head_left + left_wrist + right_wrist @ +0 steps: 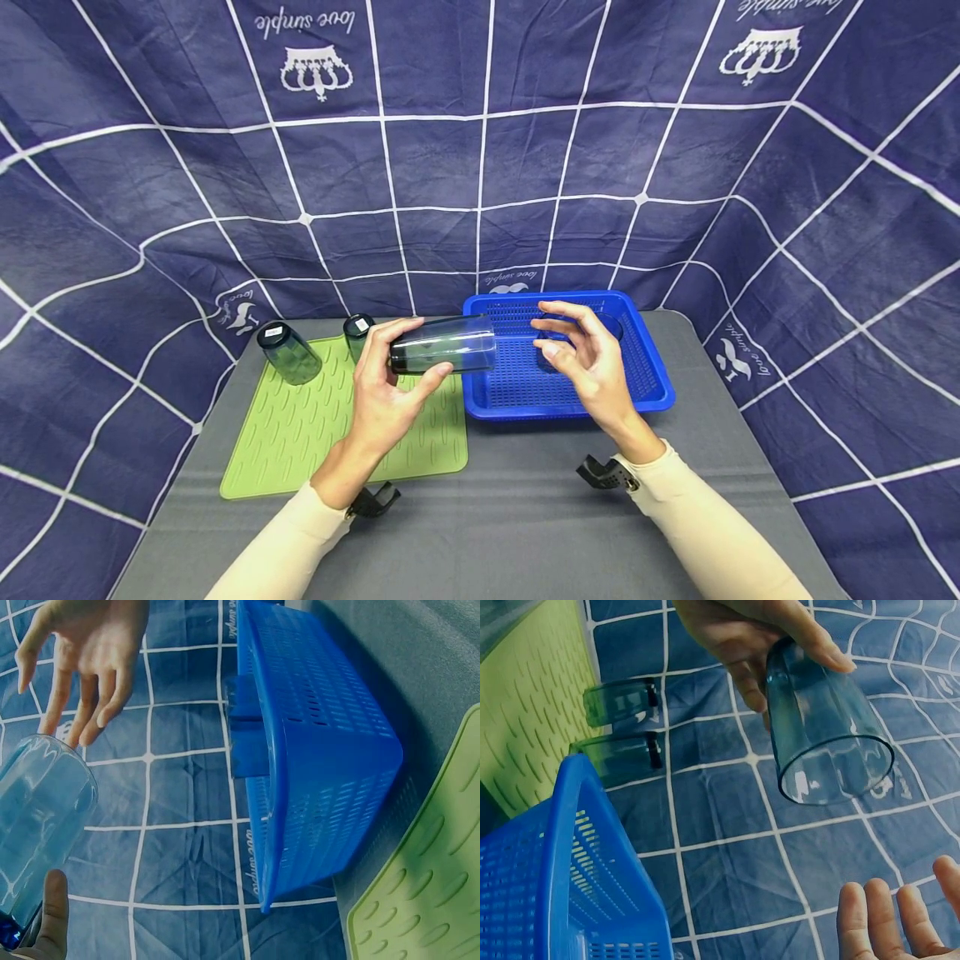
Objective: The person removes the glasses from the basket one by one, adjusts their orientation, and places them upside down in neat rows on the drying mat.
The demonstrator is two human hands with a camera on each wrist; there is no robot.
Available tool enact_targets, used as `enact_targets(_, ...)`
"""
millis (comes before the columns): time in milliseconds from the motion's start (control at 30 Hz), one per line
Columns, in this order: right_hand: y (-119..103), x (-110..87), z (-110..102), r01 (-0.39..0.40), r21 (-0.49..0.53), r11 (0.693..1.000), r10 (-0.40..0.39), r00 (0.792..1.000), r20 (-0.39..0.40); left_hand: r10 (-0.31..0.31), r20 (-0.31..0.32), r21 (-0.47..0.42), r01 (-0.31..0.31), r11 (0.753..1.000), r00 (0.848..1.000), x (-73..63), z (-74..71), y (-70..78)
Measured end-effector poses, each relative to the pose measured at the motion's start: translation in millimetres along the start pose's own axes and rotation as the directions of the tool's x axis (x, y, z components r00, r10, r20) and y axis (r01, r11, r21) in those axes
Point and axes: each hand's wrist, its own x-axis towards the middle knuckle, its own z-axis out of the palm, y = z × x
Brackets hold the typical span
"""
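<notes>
My left hand (384, 404) grips a clear bluish drinking glass (450, 344) round its base end, thumb on the near side. The glass lies nearly sideways in the air, its open rim towards the right. Across from that rim is my right hand (588, 367), fingers loosely bent and apart from the glass. Two similar glasses, the left glass (291, 357) and another glass (356, 335), stand upside down on a green drying mat (292, 454). Behind my right hand, a further glass (613, 327) shows partly in the blue basket (656, 379).
The basket stands right of the mat on a grey table (525, 517), its perforated wall (337, 772) rising beside the mat. A dark blue cloth (420, 167) with white lines hangs behind and on both sides. Each wrist wears a black strap mount.
</notes>
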Motion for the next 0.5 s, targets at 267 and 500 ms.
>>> enact_targets(267, 0.3, -0.4, -8.6, -0.002, -0.032, 0.999, 0.002, 1.0, -0.026, -0.003, -0.011, 0.056, 0.004, 0.998, 1.0, 0.8, -5.8, -2.0)
enact_targets(500, 1.9, -0.7, -17.4, 0.009, -0.058, 0.998, -0.011, 0.999, -0.047, -0.018, -0.028, 0.067, 0.02, 0.998, 0.999, 1.1, -10.6, -5.9)
